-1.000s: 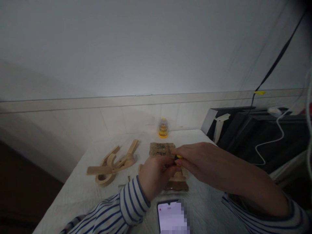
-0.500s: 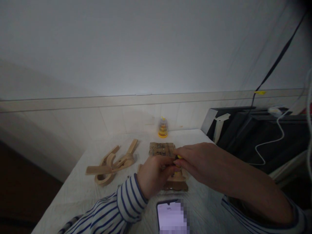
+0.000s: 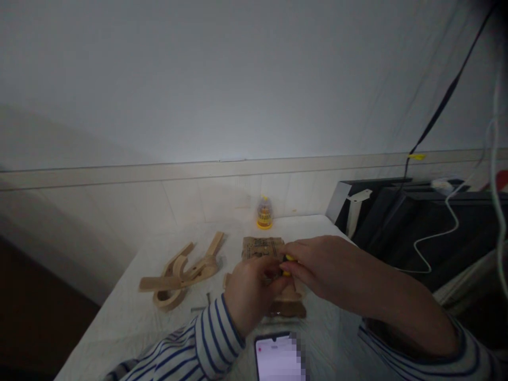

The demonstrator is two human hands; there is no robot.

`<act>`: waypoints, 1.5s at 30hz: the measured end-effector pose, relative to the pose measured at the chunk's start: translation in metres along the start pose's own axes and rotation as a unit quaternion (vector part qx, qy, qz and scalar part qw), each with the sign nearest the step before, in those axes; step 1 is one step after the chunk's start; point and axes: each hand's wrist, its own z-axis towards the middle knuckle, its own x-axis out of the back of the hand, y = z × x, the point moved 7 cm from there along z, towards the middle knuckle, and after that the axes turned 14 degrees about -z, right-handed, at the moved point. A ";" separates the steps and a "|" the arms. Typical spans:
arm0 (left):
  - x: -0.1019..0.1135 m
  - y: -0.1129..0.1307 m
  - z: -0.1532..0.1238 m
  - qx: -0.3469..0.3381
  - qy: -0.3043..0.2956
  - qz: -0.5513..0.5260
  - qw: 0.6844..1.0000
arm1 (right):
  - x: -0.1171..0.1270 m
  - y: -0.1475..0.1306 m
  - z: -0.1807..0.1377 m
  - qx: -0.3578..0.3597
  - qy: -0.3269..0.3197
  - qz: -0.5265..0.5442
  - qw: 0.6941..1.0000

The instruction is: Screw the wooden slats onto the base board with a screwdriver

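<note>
My right hand (image 3: pixel 317 262) comes in from the right, its fingers closed around a small yellow-and-black tool (image 3: pixel 289 258), perhaps a screwdriver. Against the tool's left end is my left hand (image 3: pixel 254 283), thumb and fingers pinched together. What lies between those fingers is hidden. Under both hands is a brown printed paper packet (image 3: pixel 262 244). Pale wooden pieces (image 3: pixel 289 294) show below the fingers, partly covered by them. A brown strip (image 3: pixel 286 309) lies along their near side.
Curved wooden parts (image 3: pixel 184 274) lie at the left. Metal bolts (image 3: pixel 200 307) are by my left cuff. A yellow-based clear container (image 3: pixel 264 213) stands near the wall. A phone (image 3: pixel 278 357) lies at the front. Dark panels (image 3: pixel 428 227) and a white cable (image 3: pixel 448 233) are beyond the table's right edge.
The view has shifted slightly, so things sit a little lower. My hands stay together at the tool, with the left fingers a little changed in pose. Bolts beside my left cuff show more plainly.
</note>
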 end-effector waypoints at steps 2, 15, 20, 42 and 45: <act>0.000 -0.003 -0.001 0.006 0.009 0.001 1.000 | 0.002 0.003 -0.001 0.007 -0.004 0.023 1.000; -0.001 -0.005 -0.003 0.001 0.052 -0.036 0.998 | 0.005 0.004 0.004 0.080 -0.013 0.203 0.976; -0.003 -0.008 -0.004 0.022 0.036 -0.082 0.996 | 0.004 0.005 0.005 0.075 -0.023 0.199 0.977; -0.010 -0.012 0.001 0.018 -0.039 -0.152 0.987 | 0.003 0.010 0.005 0.042 -0.026 0.152 0.987; -0.011 -0.012 0.002 0.014 -0.051 -0.165 0.985 | 0.003 0.010 0.005 0.040 -0.023 0.145 0.988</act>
